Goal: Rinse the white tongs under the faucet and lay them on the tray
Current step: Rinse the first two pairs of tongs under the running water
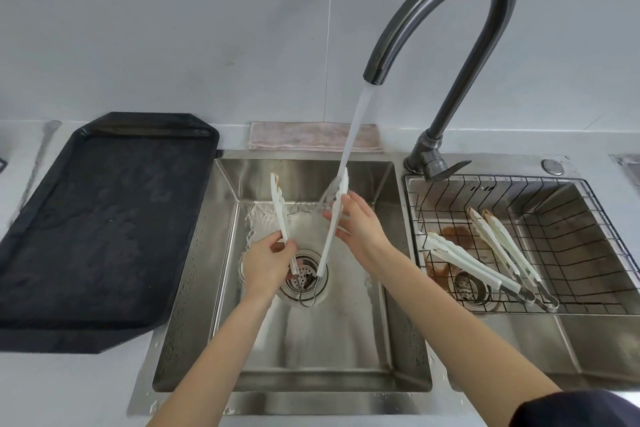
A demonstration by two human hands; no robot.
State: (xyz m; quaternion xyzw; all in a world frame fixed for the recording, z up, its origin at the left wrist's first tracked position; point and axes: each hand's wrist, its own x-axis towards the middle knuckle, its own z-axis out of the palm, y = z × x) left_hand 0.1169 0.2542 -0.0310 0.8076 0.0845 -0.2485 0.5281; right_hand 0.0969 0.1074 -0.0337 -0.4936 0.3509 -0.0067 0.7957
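Observation:
White tongs [278, 204] stand spread in a V over the left sink basin [311, 340], tips up, hinge down near the drain. My left hand [266, 262] grips the left arm of the tongs low down. My right hand [358, 227] holds the right arm, fingers wrapped behind it. Water runs from the dark curved faucet [450, 3] onto the tip of the right arm. The left tip shows a brown stain. The black tray [100, 229] lies on the counter left of the sink, wet and with nothing on it.
The right basin holds a black wire rack [588, 253] with two more pairs of white tongs [464, 262], plus brown residue beneath. A folded pink cloth [311, 137] lies behind the left basin. The faucet lever [446, 172] sits between the basins.

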